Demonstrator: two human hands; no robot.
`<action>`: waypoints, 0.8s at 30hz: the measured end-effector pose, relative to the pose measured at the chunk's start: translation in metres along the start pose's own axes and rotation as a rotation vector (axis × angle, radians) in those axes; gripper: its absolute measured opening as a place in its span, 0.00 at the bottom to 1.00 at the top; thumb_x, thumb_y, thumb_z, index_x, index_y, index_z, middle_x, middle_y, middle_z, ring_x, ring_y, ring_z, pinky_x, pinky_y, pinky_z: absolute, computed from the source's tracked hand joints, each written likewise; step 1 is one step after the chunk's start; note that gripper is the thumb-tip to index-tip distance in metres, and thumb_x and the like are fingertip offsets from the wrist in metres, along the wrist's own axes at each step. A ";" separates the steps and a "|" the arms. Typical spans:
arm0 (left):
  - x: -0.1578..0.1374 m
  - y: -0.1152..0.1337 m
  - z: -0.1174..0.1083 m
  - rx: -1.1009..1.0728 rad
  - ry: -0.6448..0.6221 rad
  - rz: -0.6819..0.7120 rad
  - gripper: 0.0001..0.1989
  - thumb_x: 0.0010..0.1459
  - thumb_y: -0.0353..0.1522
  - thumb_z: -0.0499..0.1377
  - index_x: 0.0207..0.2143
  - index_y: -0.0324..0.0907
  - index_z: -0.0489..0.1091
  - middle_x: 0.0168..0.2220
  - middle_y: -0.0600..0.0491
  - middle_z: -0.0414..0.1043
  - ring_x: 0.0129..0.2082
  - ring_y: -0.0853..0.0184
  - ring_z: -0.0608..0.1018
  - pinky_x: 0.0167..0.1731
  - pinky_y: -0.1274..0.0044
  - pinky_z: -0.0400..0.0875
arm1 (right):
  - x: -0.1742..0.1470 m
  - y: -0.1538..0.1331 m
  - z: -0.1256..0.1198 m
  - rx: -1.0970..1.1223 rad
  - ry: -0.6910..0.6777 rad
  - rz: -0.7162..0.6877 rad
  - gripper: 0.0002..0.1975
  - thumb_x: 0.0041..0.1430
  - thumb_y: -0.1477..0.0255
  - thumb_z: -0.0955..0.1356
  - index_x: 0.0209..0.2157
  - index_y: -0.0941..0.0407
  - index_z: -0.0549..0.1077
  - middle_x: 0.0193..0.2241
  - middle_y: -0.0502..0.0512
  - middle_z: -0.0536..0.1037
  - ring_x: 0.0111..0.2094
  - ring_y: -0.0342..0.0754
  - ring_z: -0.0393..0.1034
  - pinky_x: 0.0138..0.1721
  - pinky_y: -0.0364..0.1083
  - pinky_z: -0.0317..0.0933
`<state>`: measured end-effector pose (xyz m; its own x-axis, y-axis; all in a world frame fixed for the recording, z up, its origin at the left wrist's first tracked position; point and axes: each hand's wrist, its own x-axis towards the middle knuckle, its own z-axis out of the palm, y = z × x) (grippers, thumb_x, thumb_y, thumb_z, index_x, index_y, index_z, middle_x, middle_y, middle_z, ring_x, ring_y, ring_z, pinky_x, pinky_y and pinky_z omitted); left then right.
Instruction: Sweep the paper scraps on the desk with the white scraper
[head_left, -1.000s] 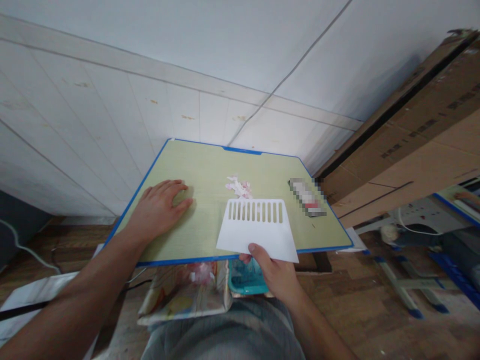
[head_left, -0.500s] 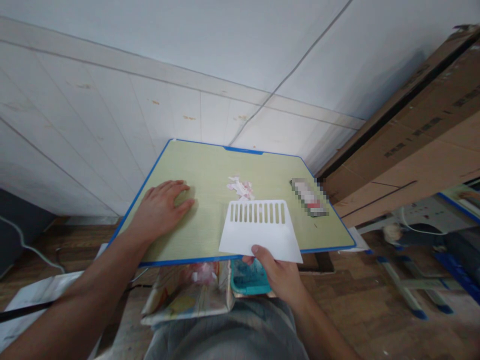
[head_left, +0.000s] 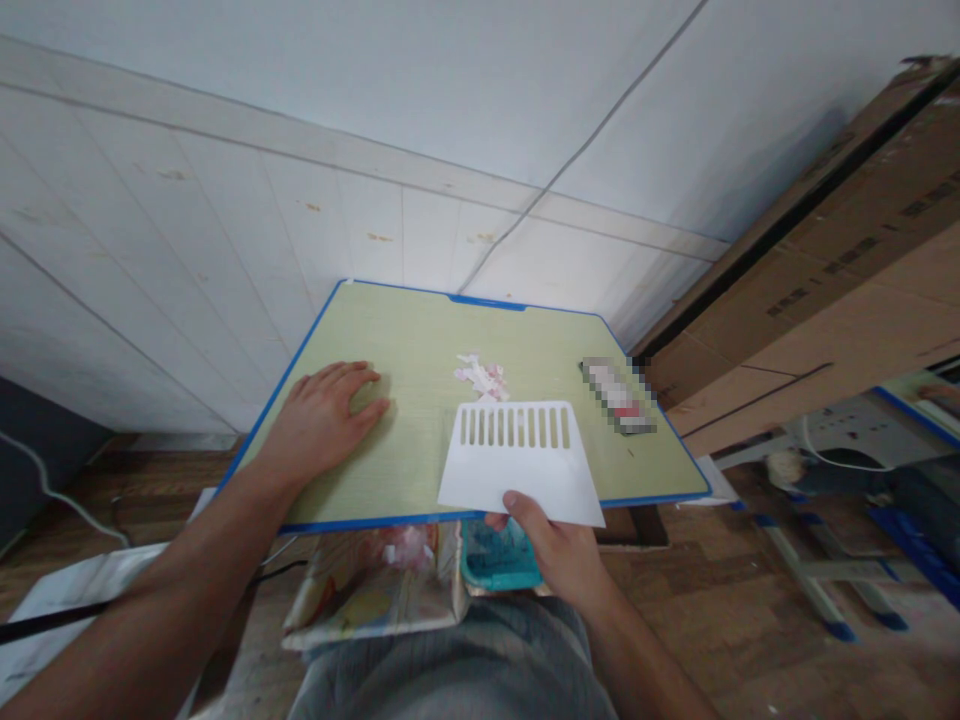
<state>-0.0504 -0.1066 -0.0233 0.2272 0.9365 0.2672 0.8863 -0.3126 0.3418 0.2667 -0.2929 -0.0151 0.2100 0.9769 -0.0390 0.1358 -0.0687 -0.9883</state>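
My left hand (head_left: 328, 412) lies palm down on the left part of the pale green tabletop (head_left: 405, 320), fingers spread, holding nothing. With the thumb on top, my right hand (head_left: 551, 545) grips the near edge of a white flat scraper (head_left: 517, 475) that has a row of long slots along its far side. The scraper lies over the front middle of the table. Just beyond its slotted edge is a small heap of white and pink scraps (head_left: 481, 377). The fingers of my right hand are mostly hidden under the scraper.
A blurred-out flat item (head_left: 619, 395) lies at the table's right. Below the front edge are a teal bin (head_left: 501, 565) and a patterned box (head_left: 375, 600) with pinkish contents. Large cardboard boxes (head_left: 817, 270) lean at the right; the white wall (head_left: 442, 225) borders the back.
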 end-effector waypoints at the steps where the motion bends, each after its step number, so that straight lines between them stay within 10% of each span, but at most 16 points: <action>1: 0.000 0.000 0.000 -0.001 0.002 -0.004 0.30 0.74 0.52 0.55 0.67 0.48 0.81 0.77 0.43 0.79 0.80 0.46 0.75 0.82 0.52 0.66 | 0.000 -0.001 0.000 0.002 -0.006 0.003 0.24 0.72 0.46 0.79 0.28 0.49 0.88 0.31 0.58 0.92 0.37 0.61 0.90 0.48 0.54 0.85; 24: 0.000 -0.005 0.002 -0.008 0.025 0.004 0.29 0.74 0.52 0.55 0.66 0.50 0.82 0.76 0.43 0.80 0.80 0.45 0.76 0.81 0.51 0.67 | 0.016 0.007 -0.013 -0.006 0.063 -0.098 0.25 0.75 0.51 0.76 0.24 0.48 0.85 0.28 0.57 0.90 0.37 0.62 0.89 0.55 0.57 0.83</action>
<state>-0.0541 -0.1048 -0.0272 0.2204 0.9310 0.2910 0.8821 -0.3176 0.3478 0.2834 -0.2803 -0.0209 0.2560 0.9643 0.0671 0.1648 0.0248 -0.9860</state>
